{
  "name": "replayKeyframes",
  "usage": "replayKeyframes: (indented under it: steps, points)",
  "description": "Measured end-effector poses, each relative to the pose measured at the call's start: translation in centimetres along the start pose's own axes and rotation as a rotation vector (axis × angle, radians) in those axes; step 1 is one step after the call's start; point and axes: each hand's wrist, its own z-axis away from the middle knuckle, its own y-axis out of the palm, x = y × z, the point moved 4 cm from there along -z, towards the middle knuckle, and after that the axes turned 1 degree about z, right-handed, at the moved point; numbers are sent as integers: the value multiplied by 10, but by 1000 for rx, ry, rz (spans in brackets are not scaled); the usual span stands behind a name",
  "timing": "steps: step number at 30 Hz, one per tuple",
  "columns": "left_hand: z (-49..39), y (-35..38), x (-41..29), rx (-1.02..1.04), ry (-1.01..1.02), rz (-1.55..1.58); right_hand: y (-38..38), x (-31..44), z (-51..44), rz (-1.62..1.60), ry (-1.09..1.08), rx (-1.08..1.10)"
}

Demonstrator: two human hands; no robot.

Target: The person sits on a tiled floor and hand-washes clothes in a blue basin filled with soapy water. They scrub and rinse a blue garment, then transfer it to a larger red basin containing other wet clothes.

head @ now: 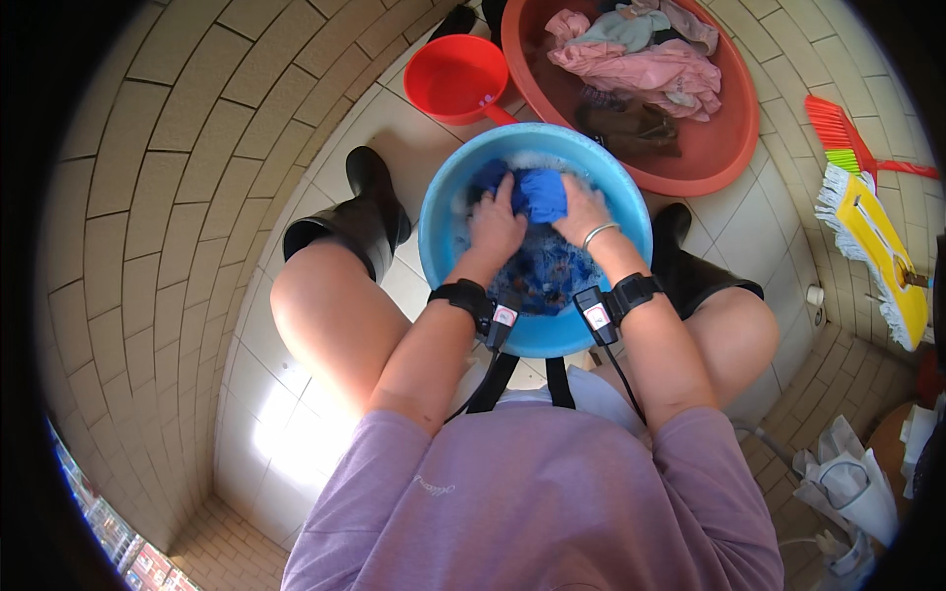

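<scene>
A light blue plastic basin stands on the tiled floor between my booted legs, holding sudsy water and dark, patterned wet cloth. Both hands are inside it, gripping a bright blue piece of wet fabric. My left hand has its fingers on the darker left part of this fabric. On the right edge, my right hand clasps the cloth, its fingers partly hidden behind it. A bangle circles my right wrist, and each forearm carries a strapped black device with a cable.
Beyond the basin sits a large red plastic tub of wet clothes, including a pink garment. A red dipper lies beside it. A red brush and a yellow mop head hang at the right wall.
</scene>
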Motion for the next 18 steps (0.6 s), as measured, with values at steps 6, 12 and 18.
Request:
replayKeyframes:
  steps: [6,12,18]
  points:
    - [9,34,13,407,-35,-156,75,-12,-3,107,206,276]
    - [0,53,22,573,-100,-123,103,-20,-19,416,-114,733]
    - [-12,73,23,764,6,-146,118,-30,-17,272,-33,663]
